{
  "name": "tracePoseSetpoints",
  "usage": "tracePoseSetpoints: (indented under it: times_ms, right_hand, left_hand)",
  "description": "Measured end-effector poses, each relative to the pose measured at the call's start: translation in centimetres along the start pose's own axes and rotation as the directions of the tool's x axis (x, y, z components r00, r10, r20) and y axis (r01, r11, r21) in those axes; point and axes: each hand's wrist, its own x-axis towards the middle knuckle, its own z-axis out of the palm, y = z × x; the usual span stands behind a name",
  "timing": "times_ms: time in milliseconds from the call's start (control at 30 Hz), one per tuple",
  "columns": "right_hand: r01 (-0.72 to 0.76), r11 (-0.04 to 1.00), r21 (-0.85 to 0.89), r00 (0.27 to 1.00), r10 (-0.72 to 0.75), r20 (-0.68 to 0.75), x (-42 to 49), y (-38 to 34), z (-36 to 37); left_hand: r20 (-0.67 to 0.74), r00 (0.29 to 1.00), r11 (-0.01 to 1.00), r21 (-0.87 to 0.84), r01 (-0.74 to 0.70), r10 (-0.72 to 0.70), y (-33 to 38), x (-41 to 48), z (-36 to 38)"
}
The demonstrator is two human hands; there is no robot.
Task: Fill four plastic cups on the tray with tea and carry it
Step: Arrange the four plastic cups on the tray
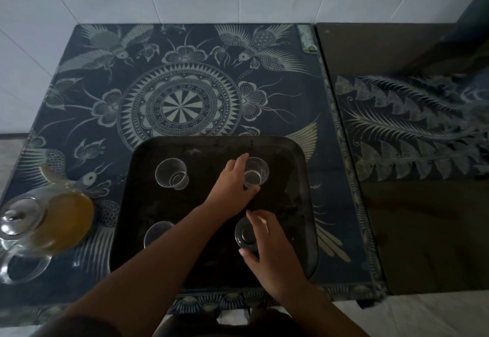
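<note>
the left hand [232,180] curls loosely around the far-right cup [255,172], fingers along its left side and thumb below it, while the right hand [267,244] pinches the near-right cup [246,233] between fingertips at its far rim and thumb at its near side; whether either cup is gripped firmly or only touched cannot be told in the dim light. four clear plastic cups stand on the dark tray [304,204], one toward each corner: the far-left cup [171,173] is untouched, and the near-left cup [156,233] is half hidden behind the left forearm. all that can be seen look empty. the tray sits at the near edge of the patterned table [180,103], right of centre. the glass teapot [39,222], lid on and holding amber tea, waits near the table's left edge, just beside the tray and apart from both hands. the step in hand appears to be spacing the cups before pouring, so the task is barely begun. done well, it would leave each cup upright, well apart from its neighbours and clear of the tray's rim, giving the spout room. these light cups tip easily, so a gentle release matters, and the crossing left arm should lift clear of the near-left cup rather than sweep over it.
</note>
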Motion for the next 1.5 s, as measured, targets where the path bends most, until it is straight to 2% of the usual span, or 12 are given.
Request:
tracePoseSetpoints:
  times_ms: [533,733,933,1067,1200,1333,1500]
  right_hand:
    - [0.036,0.999,0.01,0.999,-0.036,0.0,-0.4,0.9,0.5]
    - [0.012,0.998,0.069,1.0,-0.011,-0.012,-0.1,0.9,0.1]
    - [0.085,0.993,0.086,0.995,-0.08,-0.053,0.2,1.1,-0.8]
    - [0.102,0.993,0.064,0.995,-0.1,-0.026,1.1,0.8,-2.3]
    - [0.093,0.995,0.032,0.995,-0.092,-0.037,2.0,-0.4,-4.1]
    - [0.106,0.994,-0.036,0.991,-0.108,-0.075,3.0,-2.0,-5.4]
    - [0.048,0.986,-0.162,0.995,-0.061,-0.075,3.5,-4.7,-5.6]
  left_hand:
    - [-0.005,0.999,0.999,-0.016,0.033,-0.033,0.1,-0.3,0.2]
    - [-0.01,0.998,0.998,0.0,0.066,-0.066,-0.1,-1.3,-0.4]
    - [-0.094,0.989,0.993,0.016,0.119,-0.117,-0.7,-4.4,-1.7]
    - [-0.182,0.977,0.992,0.048,0.12,-0.109,-0.9,-6.5,-2.6]
    - [-0.206,0.975,0.989,0.098,0.107,-0.085,-0.8,-7.7,-4.0]
    - [-0.196,0.98,0.988,0.144,0.058,-0.029,-1.2,-8.4,-5.9]
    - [-0.165,0.985,0.986,0.166,-0.013,0.041,-2.5,-9.2,-8.1]
